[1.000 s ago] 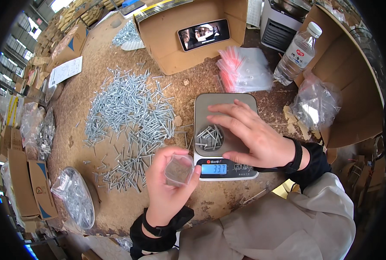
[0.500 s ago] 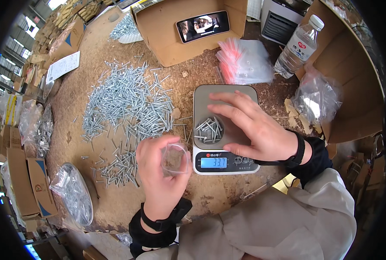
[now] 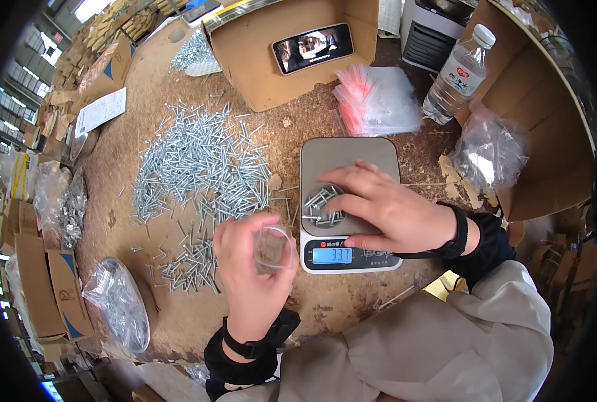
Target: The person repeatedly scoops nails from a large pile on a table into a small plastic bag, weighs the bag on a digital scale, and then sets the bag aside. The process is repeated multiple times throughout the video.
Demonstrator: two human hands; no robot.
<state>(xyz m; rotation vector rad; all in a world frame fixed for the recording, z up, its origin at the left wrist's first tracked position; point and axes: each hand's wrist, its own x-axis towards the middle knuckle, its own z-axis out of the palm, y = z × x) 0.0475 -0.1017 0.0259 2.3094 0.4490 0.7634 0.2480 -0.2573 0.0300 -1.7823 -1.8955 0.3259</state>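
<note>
A small clear cup is in my left hand, its fingers wrapped round it in front of the scale's left side; no screws show inside it. On the steel pan of a white digital scale stands another clear round cup with several silver screws in it. My right hand hovers over the pan, bent fingers reaching over the right side of that cup, thumb apart near the lit display. Whether the fingertips touch the cup is hidden. A large heap of screws lies left of the scale.
Clear bags with red edges lie behind the scale. A phone leans inside an open cardboard box. A water bottle and crumpled plastic stand at the right. A bag-filled bowl sits near left.
My right hand has come down and closer to the cup on the scale, its fingers more bent. My left hand keeps its cup almost in place. The whole view has shifted slightly.
</note>
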